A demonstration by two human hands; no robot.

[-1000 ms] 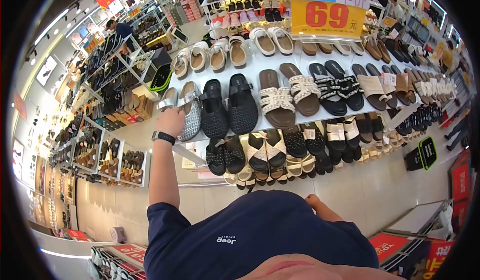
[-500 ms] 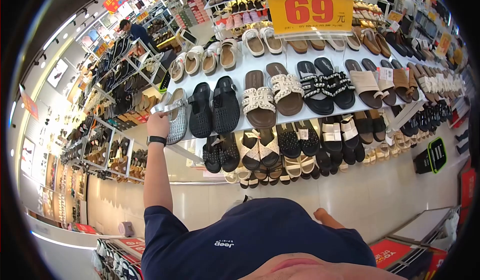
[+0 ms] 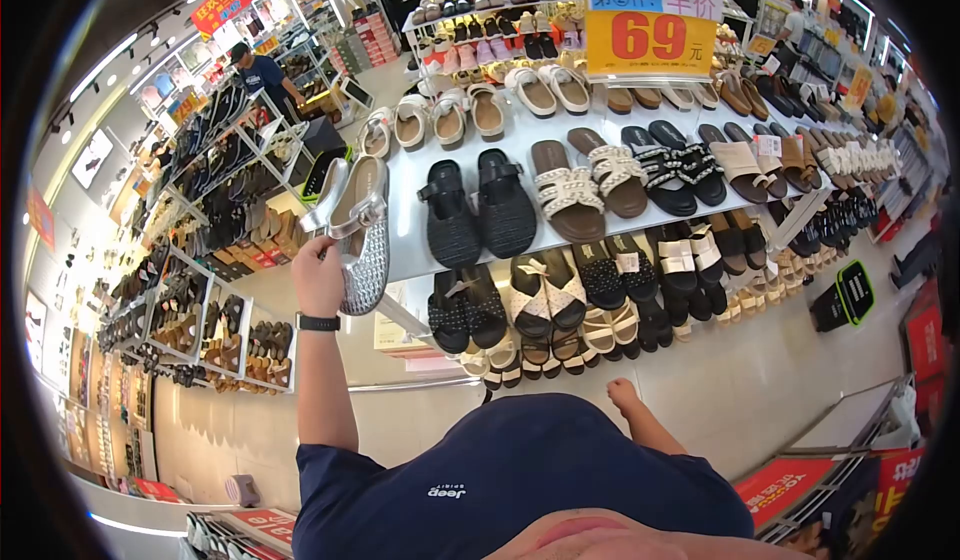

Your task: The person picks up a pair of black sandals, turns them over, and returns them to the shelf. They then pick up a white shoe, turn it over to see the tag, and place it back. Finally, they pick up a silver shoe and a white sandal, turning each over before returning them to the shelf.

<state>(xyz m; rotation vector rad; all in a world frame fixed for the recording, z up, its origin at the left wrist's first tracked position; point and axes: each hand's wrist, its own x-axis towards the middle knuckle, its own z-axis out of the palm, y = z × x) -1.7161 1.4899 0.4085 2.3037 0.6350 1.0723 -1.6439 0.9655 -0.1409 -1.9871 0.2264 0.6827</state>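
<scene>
My left hand (image 3: pixel 318 272), with a black watch on the wrist, grips a pair of silver woven flat shoes (image 3: pixel 357 222) by their heels. The pair is lifted off the left end of the white display shelf (image 3: pixel 408 222). Beside the bare spot stands a pair of black woven sandals (image 3: pixel 478 212). My right hand (image 3: pixel 624 397) hangs low by my side, holding nothing, fingers loosely curled. Below it is the tiled floor.
The tiered white rack holds several pairs of sandals, with a yellow "69" price sign (image 3: pixel 650 32) on top. More shoe racks (image 3: pixel 215 195) stand at left across an aisle. A person in dark blue (image 3: pixel 262 73) works far back. A black basket (image 3: pixel 843 295) hangs at right.
My left hand has closed on the silver shoes and lifted them off the shelf toward me, leaving a bare spot next to the black sandals.
</scene>
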